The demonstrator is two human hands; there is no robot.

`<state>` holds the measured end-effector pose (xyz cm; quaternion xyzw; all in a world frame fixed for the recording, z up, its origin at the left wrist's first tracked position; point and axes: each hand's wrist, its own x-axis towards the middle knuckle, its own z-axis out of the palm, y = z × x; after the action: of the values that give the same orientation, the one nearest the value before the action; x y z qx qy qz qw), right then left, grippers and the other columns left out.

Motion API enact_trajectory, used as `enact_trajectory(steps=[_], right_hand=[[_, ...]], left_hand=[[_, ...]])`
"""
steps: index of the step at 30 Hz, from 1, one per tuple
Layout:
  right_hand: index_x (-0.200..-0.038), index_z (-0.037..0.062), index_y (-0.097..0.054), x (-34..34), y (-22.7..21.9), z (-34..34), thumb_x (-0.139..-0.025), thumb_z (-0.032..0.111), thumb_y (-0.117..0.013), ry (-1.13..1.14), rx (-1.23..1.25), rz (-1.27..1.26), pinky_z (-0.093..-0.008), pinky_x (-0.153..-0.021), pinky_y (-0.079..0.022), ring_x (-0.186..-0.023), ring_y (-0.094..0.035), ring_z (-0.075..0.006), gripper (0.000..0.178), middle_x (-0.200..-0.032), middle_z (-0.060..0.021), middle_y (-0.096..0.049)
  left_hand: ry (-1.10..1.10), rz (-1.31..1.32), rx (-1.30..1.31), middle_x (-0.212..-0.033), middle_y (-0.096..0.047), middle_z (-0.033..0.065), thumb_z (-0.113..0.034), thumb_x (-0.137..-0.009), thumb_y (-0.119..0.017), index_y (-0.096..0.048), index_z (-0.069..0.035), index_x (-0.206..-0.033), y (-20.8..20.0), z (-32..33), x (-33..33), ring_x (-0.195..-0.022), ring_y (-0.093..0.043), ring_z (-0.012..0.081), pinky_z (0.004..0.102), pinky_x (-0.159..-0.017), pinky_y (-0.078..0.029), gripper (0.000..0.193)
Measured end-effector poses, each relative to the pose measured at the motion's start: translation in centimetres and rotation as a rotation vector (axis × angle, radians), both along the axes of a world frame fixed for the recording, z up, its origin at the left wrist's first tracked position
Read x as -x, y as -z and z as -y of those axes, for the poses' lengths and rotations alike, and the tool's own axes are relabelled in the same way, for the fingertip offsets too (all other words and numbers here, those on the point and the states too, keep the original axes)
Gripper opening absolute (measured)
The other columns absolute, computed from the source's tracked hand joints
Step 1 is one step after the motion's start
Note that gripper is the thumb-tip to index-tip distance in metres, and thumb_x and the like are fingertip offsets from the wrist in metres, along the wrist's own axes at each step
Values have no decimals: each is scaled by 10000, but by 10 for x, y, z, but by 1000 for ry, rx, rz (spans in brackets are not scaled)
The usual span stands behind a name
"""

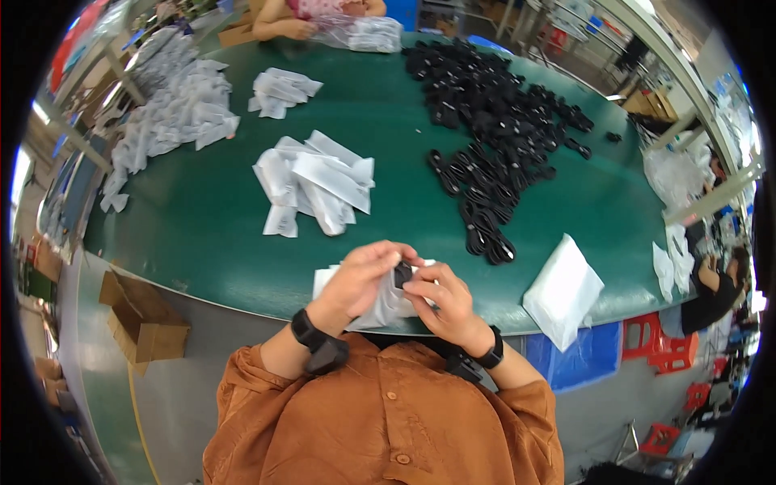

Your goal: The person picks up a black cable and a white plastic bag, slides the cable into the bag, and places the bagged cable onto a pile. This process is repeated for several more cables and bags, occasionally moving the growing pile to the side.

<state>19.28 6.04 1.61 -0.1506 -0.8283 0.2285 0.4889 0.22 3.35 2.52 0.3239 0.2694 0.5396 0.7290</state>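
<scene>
- Black item (402, 276), one: between two hands, above the table's (202, 263) near edge; long axis roughly fore-and-aft, heading unclear.
- Left fingers (390, 250), right fingers (434, 273): pinching it.
- White packet (563, 289), one: rightward.

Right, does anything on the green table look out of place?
Yes, mildly: the white package sticks out past the near edge of the green table, above the blue bin; and one small black item lies apart from the black cable heap.
</scene>
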Motion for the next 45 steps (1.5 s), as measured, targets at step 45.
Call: enact_trajectory(steps=[45], right_hand=[[-1121, 1, -602, -103, 28, -20, -848, 5, -679, 435, 200, 274, -395, -799, -523, -860, -637, -329, 284, -997, -173, -648]], left_hand=[[-265, -1325, -815, -847, -562, 136, -111, -817, -613, -559, -29, -857, 90, 7, -58, -821, -581, 346, 458, -703, -477, 106]])
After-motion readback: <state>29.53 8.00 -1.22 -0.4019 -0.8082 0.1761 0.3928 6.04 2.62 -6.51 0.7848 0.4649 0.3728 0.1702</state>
